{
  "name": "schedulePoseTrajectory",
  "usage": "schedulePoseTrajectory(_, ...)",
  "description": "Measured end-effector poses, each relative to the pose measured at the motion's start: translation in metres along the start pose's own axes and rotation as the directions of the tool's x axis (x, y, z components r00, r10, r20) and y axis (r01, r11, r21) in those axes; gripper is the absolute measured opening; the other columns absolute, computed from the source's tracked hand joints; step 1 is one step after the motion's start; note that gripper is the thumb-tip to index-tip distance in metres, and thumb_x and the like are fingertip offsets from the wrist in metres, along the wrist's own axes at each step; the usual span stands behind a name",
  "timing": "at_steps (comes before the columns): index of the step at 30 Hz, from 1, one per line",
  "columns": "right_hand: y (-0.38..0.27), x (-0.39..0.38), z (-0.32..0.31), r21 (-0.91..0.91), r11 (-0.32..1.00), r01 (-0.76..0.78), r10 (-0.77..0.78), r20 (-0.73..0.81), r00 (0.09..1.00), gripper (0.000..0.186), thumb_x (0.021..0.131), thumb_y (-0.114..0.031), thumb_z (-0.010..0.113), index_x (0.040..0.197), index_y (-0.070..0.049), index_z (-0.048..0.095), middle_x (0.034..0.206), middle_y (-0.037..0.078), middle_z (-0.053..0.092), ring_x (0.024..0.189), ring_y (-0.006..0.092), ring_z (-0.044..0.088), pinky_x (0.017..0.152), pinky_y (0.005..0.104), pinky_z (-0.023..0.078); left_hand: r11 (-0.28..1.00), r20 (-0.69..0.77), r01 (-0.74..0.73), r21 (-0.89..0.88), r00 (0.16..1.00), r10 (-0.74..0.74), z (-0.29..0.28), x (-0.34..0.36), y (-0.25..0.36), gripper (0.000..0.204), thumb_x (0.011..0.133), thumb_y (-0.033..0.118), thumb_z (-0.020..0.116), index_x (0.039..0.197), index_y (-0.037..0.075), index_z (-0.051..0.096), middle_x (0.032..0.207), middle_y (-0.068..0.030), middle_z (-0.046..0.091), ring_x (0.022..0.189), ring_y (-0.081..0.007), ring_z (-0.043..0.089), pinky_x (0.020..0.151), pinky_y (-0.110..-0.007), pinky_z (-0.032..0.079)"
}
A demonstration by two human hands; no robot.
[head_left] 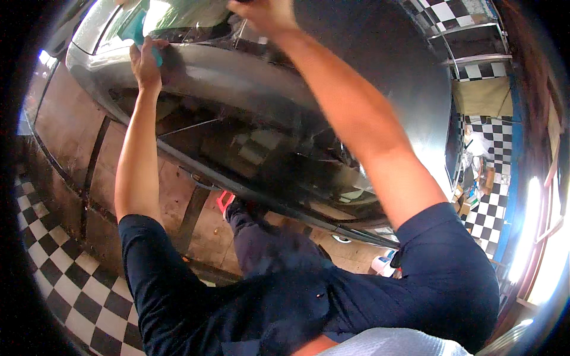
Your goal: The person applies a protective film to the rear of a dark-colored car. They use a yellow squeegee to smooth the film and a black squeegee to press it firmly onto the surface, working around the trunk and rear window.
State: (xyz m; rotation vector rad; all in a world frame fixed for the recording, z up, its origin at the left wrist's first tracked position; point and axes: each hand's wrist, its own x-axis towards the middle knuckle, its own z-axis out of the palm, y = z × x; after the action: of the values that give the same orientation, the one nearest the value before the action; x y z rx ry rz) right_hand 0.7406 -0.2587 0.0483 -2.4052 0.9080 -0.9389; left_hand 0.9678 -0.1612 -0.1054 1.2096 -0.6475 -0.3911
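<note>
My left hand (146,65) is closed around a teal hand tool with a flared end (134,26), shaped like a squeegee. It is raised at the glossy corner of a dark grey car (237,77), beside a clear, reflective panel (190,21) that looks like a headlight. My right hand (270,16) reaches over the car at the top edge of the view, slightly blurred. Its fingers are closed on something dark that the frame cuts off, so I cannot make out its kind.
Below the bumper my legs stand on a brownish tiled floor (169,190), with pink-red footwear (225,200) showing. Black-and-white checkered tiles (77,296) lie at the lower left. On the right are scattered packages (475,148), and a white tub (383,265) stands near the car's lower edge.
</note>
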Motion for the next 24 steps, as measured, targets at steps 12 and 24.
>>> schedulePoseTrajectory(12, 0.090, -0.155, -0.262, 0.069, 0.918, -0.391, 0.396, -0.235, 0.888, 0.019, 0.077, -0.018, 0.074, 0.069, -0.010, 0.059, 0.062, -0.003, 0.054, 0.055, 0.0066, 0.049, 0.054, 0.0214, 0.040, 0.936, 0.125, -0.247, 0.252, 0.967, 0.222, 0.002, -0.013, -0.007, 0.039, 0.092, 0.040, 0.047, 0.089, 0.005, 0.065, 0.094, -0.0068, 0.060, 0.090, -0.0201, 0.054, 0.083, -0.032, 0.038)
schedulePoseTrajectory(24, 0.045, -0.052, -0.088, 0.278, 0.950, -0.140, 0.186, -0.149, 0.971, 0.019, 0.081, -0.014, 0.070, 0.076, -0.002, 0.057, 0.067, -0.004, 0.048, 0.060, 0.0090, 0.041, 0.054, 0.0291, 0.037, 0.966, 0.127, -0.177, 0.189, 0.980, 0.155, -0.001, -0.014, -0.001, 0.037, 0.095, 0.032, 0.045, 0.088, 0.004, 0.067, 0.093, -0.0052, 0.062, 0.088, -0.0160, 0.053, 0.088, -0.028, 0.036)
